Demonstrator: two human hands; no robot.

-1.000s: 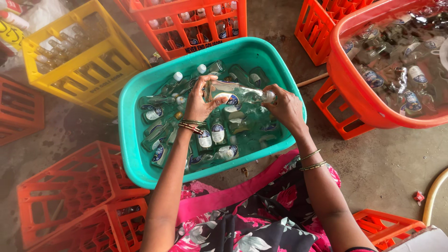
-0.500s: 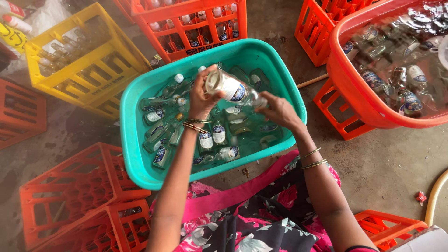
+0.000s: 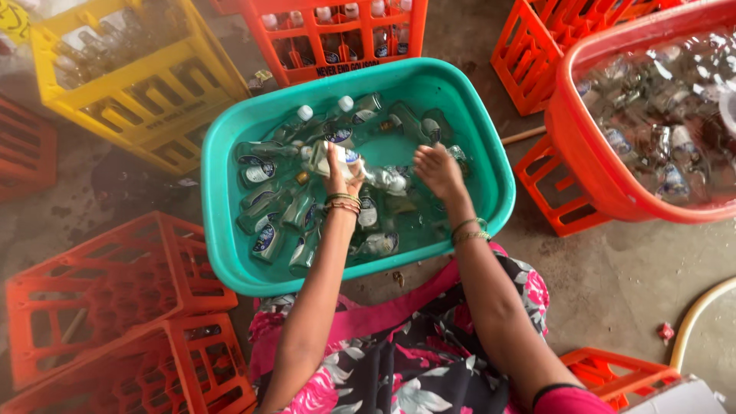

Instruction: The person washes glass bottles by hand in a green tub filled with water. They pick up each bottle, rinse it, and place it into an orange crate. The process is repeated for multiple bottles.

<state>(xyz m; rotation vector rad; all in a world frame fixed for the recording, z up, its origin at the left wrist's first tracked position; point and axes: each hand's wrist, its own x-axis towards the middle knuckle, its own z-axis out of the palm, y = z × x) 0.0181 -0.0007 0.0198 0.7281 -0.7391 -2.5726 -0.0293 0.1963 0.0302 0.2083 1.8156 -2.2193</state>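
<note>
Glass bottle point(image 3: 346, 162), clear with a blue-and-white label, sits low over the water of a teal plastic basin point(image 3: 491, 165) on the concrete floor, gripped in the left hand point(image 3: 335, 172), whose fingers are closed around its body. The right hand point(image 3: 438, 170) hangs just beside it with fingers loosely curled and nothing in its grasp, above other soaking bottles point(image 3: 268, 230) of the same kind. Half a second ago the left hand held the bottle tilted up above the basin and the right hand sat close under it; now the bottle is down near the water and the right hand has drawn off to the side. Orange crates point(image 3: 115, 284), a yellow crate point(image 3: 138, 84) and a red tub point(image 3: 583, 161) ring the basin.
</note>
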